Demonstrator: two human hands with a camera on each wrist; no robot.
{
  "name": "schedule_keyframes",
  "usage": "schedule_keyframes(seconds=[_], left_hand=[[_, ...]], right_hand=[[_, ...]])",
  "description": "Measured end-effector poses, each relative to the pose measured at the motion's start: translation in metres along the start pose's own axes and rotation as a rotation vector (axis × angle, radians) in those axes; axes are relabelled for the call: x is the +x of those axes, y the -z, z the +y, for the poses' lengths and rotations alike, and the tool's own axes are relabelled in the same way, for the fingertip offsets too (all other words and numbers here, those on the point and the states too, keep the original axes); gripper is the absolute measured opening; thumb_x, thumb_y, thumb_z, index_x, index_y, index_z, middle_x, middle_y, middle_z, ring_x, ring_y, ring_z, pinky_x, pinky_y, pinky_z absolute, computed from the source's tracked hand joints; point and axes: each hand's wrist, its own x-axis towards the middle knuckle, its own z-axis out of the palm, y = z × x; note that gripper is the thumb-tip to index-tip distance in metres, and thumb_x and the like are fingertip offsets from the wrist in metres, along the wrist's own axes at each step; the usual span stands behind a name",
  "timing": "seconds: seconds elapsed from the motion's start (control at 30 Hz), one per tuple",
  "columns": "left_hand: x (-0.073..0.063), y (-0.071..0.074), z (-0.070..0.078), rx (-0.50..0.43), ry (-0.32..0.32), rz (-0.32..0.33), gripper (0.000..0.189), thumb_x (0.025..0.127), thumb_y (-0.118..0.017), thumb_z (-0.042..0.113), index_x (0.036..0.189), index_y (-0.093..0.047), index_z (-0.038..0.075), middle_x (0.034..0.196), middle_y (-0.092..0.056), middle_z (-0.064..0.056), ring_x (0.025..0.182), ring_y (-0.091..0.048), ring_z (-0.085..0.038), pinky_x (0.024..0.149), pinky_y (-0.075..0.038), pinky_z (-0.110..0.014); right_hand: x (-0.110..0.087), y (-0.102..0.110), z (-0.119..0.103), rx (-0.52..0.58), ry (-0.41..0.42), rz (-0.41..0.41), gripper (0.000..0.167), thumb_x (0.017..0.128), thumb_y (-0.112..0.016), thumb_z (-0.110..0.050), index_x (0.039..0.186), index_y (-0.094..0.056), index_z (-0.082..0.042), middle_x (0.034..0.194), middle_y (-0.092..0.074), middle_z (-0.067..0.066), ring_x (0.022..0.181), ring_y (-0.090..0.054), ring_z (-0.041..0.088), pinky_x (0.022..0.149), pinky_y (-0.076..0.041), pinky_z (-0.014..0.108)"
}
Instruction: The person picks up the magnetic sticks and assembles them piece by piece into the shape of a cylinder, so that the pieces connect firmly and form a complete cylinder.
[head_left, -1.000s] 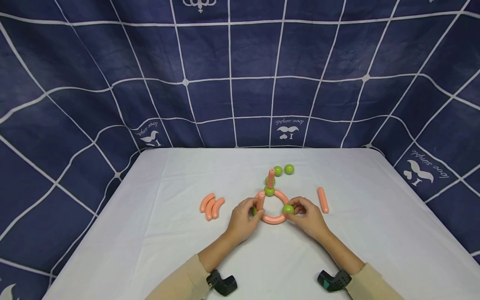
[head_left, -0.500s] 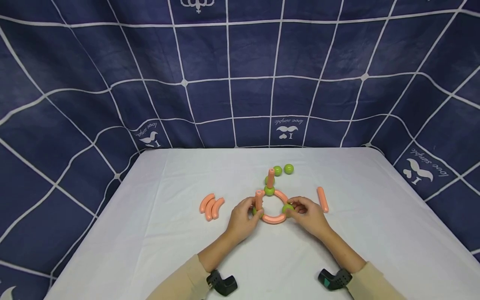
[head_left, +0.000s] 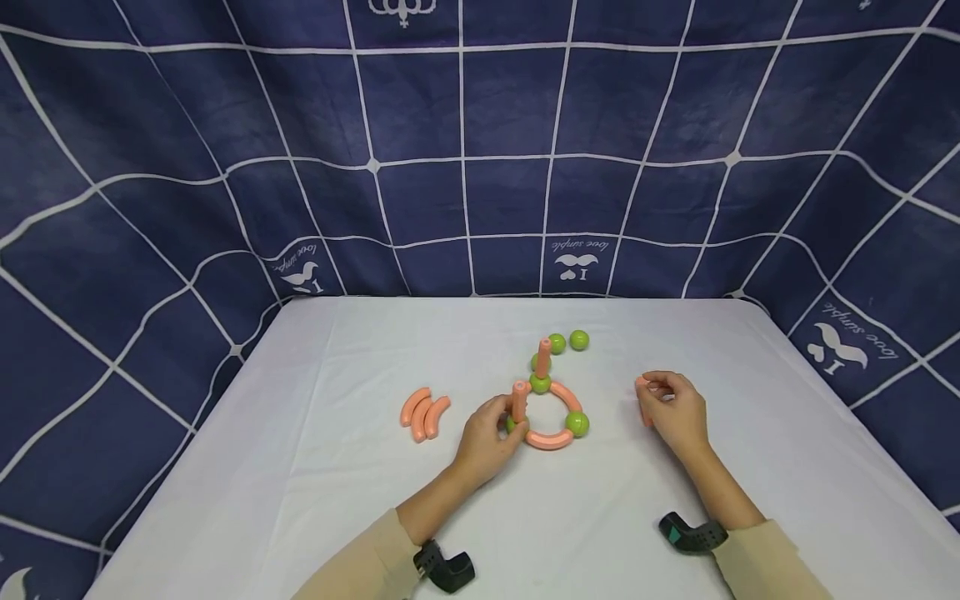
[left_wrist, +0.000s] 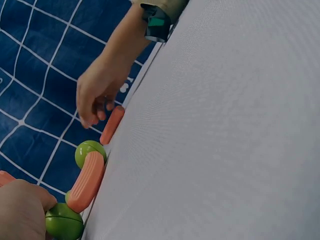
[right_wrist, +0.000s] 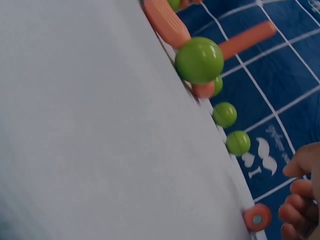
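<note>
My left hand (head_left: 483,442) pinches a green ball (left_wrist: 65,221) at the left of a ring on the table. Curved orange pieces (head_left: 550,441) run between the ring's green balls, with another ball (head_left: 577,423) at its right. An orange stick (head_left: 519,402) stands upright on the left ball, and a second stick (head_left: 543,357) rises from the far ball. Further right, my right hand (head_left: 678,412) hovers with bent fingers over a straight orange stick (head_left: 642,398) lying on the table. In the right wrist view those fingers (right_wrist: 295,212) are beside its round end, slightly apart from it.
Several loose curved orange pieces (head_left: 424,414) lie left of the ring. Behind it are loose green balls (head_left: 579,339). A white cloth covers the table (head_left: 360,500), and a dark blue checked curtain (head_left: 510,200) hangs around its back and sides.
My right hand has let go of the ring's right ball and moved right, over the lying orange stick. The left hand stays at the left ball; the left upright stick has straightened slightly.
</note>
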Motion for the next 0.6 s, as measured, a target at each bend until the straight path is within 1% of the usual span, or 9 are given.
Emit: schedule_keyframes(seconds=[0.07, 0.13, 0.23, 0.3, 0.47, 0.6], left_hand=[[0.0, 0.0, 0.0, 0.001, 0.006, -0.005, 0.022, 0.085, -0.071, 0.008, 0.106, -0.063, 0.005, 0.1, -0.064, -0.004, 0.089, -0.06, -0.017, 0.074, -0.052, -0.028], [-0.001, 0.0, 0.001, 0.0, 0.013, -0.011, 0.023, 0.085, -0.07, 0.008, 0.107, -0.063, 0.005, 0.102, -0.064, -0.005, 0.091, -0.061, -0.018, 0.075, -0.052, -0.028], [0.0, 0.0, 0.0, -0.003, 0.013, -0.015, 0.024, 0.086, -0.07, 0.009, 0.108, -0.062, 0.004, 0.104, -0.065, -0.006, 0.095, -0.061, -0.019, 0.076, -0.052, -0.028], [0.0, 0.0, 0.0, -0.005, 0.016, -0.018, 0.024, 0.086, -0.07, 0.009, 0.109, -0.062, 0.004, 0.104, -0.065, -0.006, 0.095, -0.062, -0.02, 0.076, -0.053, -0.028], [0.0, 0.0, 0.0, -0.014, 0.03, -0.02, 0.025, 0.085, -0.07, 0.008, 0.109, -0.063, 0.004, 0.103, -0.065, -0.006, 0.093, -0.061, -0.019, 0.076, -0.053, -0.028], [0.0, 0.0, 0.0, -0.02, 0.019, -0.011, 0.025, 0.085, -0.07, 0.008, 0.109, -0.063, 0.004, 0.102, -0.065, -0.006, 0.091, -0.061, -0.018, 0.074, -0.052, -0.028]], right_hand=[[0.001, 0.002, 0.006, -0.047, -0.036, -0.014, 0.03, 0.09, -0.066, -0.02, 0.11, -0.066, 0.003, 0.099, -0.06, 0.014, 0.084, -0.053, 0.018, 0.066, -0.041, 0.023], [0.001, 0.002, 0.011, -0.094, -0.061, -0.056, 0.037, 0.09, -0.067, -0.022, 0.113, -0.063, 0.006, 0.102, -0.058, 0.017, 0.087, -0.053, 0.024, 0.069, -0.041, 0.029], [0.001, 0.001, 0.016, -0.171, -0.06, -0.125, 0.045, 0.089, -0.068, -0.024, 0.117, -0.06, 0.011, 0.102, -0.056, 0.021, 0.087, -0.052, 0.03, 0.071, -0.041, 0.036], [0.001, 0.0, 0.019, -0.212, -0.04, -0.148, 0.045, 0.089, -0.069, -0.023, 0.116, -0.059, 0.013, 0.096, -0.054, 0.019, 0.084, -0.05, 0.03, 0.07, -0.038, 0.037], [0.0, -0.001, 0.021, -0.244, 0.014, -0.146, 0.039, 0.089, -0.067, -0.017, 0.112, -0.061, 0.013, 0.086, -0.051, 0.014, 0.076, -0.048, 0.028, 0.066, -0.036, 0.037], [0.002, -0.002, 0.022, -0.234, 0.012, -0.129, 0.034, 0.089, -0.066, -0.015, 0.109, -0.063, 0.012, 0.085, -0.055, 0.015, 0.075, -0.051, 0.028, 0.064, -0.038, 0.036]])
